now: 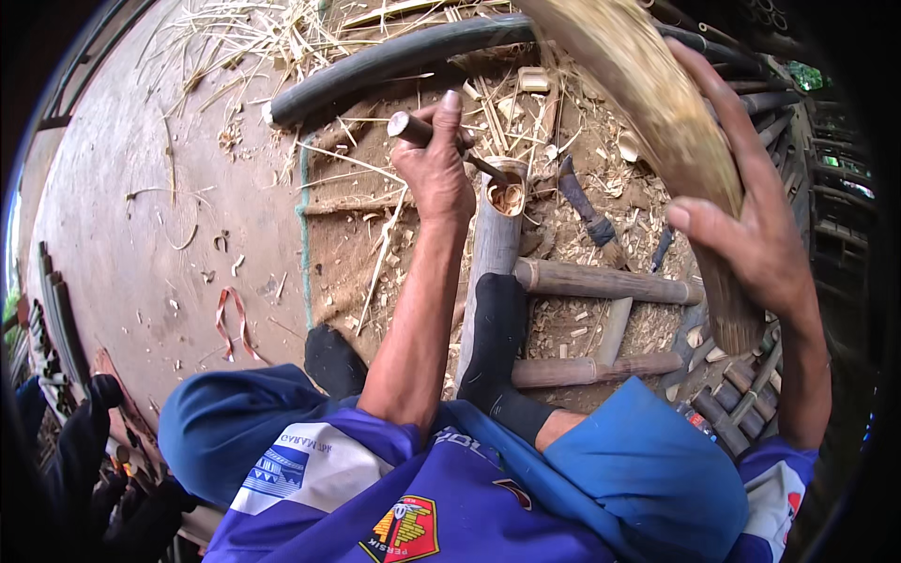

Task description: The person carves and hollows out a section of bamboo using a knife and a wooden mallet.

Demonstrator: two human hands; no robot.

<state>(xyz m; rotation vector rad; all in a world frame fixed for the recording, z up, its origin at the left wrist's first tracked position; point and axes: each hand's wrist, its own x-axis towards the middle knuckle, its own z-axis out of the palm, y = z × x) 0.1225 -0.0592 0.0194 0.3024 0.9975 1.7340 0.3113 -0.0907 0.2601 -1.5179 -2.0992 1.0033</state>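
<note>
My left hand (436, 178) is closed round the wooden handle of a chisel (405, 128), thumb up along it. The chisel's thin shaft slants down to the right, its end at a carved opening in a bamboo pole (496, 246). Curled pale shavings sit inside that opening. On the right, my right hand (746, 235) grips a thick, rough wooden mallet (657, 103), held up close to the camera and well apart from the chisel. My foot in a black sock (500, 305) rests against the bamboo pole.
A dark curved pole (394, 68) lies beyond my hands. Beside the bamboo pole are a dark-bladed knife (584, 202) and bamboo crosspieces (610, 281). Wood chips and brown sacking (352, 249) cover the ground. A reddish strip loop (225, 324) lies left; cut bamboo pieces (737, 399) sit right.
</note>
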